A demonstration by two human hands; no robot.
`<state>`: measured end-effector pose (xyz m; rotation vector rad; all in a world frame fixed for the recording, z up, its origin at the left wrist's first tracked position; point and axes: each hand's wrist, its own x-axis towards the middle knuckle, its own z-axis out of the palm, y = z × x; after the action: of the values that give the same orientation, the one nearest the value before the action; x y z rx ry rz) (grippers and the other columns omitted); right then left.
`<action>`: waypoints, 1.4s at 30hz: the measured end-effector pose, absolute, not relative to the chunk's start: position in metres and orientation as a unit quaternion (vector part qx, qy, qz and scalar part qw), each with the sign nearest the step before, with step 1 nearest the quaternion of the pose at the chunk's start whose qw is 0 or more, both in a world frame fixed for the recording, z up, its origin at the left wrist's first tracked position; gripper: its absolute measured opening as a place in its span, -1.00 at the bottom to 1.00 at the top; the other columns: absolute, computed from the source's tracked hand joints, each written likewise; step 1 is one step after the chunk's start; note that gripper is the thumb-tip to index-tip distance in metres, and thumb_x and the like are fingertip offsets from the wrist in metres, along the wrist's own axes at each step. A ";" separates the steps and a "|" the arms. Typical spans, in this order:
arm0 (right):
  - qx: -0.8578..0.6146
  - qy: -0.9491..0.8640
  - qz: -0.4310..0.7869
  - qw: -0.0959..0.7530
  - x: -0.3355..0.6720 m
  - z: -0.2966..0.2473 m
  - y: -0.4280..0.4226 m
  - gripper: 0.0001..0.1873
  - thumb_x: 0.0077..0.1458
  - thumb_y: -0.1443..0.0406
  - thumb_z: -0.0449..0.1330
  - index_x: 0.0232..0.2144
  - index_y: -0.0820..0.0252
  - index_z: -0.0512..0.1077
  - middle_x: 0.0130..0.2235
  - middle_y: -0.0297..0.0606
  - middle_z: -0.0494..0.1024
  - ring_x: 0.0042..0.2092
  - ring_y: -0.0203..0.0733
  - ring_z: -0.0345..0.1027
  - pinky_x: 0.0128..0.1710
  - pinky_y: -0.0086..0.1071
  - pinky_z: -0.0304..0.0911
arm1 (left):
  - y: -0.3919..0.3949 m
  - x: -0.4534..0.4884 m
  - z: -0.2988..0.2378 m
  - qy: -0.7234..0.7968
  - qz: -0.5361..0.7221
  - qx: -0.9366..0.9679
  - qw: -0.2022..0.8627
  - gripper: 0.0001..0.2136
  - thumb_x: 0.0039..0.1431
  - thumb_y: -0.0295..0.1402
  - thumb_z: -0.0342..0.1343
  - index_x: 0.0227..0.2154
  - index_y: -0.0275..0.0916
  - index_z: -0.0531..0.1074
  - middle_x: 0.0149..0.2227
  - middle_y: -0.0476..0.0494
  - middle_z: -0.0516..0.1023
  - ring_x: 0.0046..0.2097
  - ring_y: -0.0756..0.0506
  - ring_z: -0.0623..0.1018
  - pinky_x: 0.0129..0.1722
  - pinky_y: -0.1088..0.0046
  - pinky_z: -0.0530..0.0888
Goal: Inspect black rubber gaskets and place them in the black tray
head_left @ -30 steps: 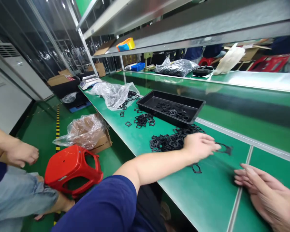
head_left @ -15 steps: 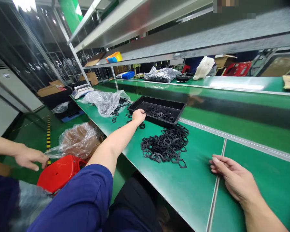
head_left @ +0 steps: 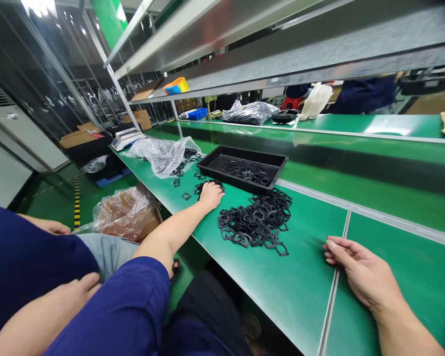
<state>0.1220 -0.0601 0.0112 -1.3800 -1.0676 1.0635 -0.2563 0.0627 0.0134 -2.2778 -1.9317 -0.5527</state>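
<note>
My left hand (head_left: pixel 212 196) reaches out over a small heap of black flat ring parts (head_left: pixel 199 189), palm down, fingers a little apart and touching the heap. Its fingertips partly hide the parts beneath. Just behind it stands a black tray (head_left: pixel 217 174) with more of these ring parts lying inside. A larger pile of the same rings (head_left: pixel 254 217) lies on the green bench in front of the tray. Off to the right, my right hand (head_left: pixel 365 274) hovers at the bench's metal seam, fingers curled with the thumb against them, and nothing shows in it.
A clear plastic bag (head_left: pixel 163 153) with ring parts spilling from it lies left of the tray, near a scale (head_left: pixel 126 139). A co-worker (head_left: pixel 40 277) stands close at my left. Metal shelves (head_left: pixel 244 79) hang above the bench. A bagged carton (head_left: pixel 122 215) sits on the floor.
My left hand has moved from the tray's near edge down onto the small heap, its fingers spreading. The co-worker has come closer, covering the red stool. My right hand stays put.
</note>
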 end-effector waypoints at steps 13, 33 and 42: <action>-0.465 -0.811 0.137 0.326 0.078 0.013 -0.087 -0.69 0.13 0.17 0.09 -0.12 0.12 0.46 -0.08 -0.13 0.48 -0.03 -0.05 0.32 0.01 -0.13 0.23 | 0.066 -0.249 0.030 -0.605 -0.226 -0.762 0.048 -0.79 0.11 -0.31 0.05 -0.22 -0.25 0.44 -0.07 -0.22 0.47 0.03 -0.18 0.36 0.10 0.23 0.20; -0.627 -0.481 0.302 0.533 0.100 0.003 -0.076 -0.79 0.14 0.12 0.02 -0.34 0.14 0.29 -0.49 -0.35 0.45 -0.53 -0.29 0.34 -0.50 -0.39 0.30 | -0.023 -0.012 0.033 -0.360 -0.571 -0.572 -0.466 -0.54 0.17 -0.06 -0.04 -0.01 -0.27 0.38 -0.27 -0.18 0.55 -0.52 0.08 0.41 -0.57 0.57 0.39; -0.510 -0.254 0.408 0.713 0.113 0.011 -0.065 -0.62 -0.24 0.23 0.39 -0.32 0.23 0.42 -0.39 -0.32 0.54 -0.44 -0.33 0.43 -0.38 -0.41 0.40 | -0.012 -0.022 0.015 -0.348 -0.500 -0.698 -0.377 -0.57 0.03 -0.25 0.18 0.00 -0.20 0.39 -0.19 -0.12 0.43 -0.43 0.08 0.39 -0.41 0.54 0.46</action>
<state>0.1131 -0.0645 0.0109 -1.1306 -0.5639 0.9043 -0.0216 -0.0116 0.0148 -2.9493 -1.4698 -2.1120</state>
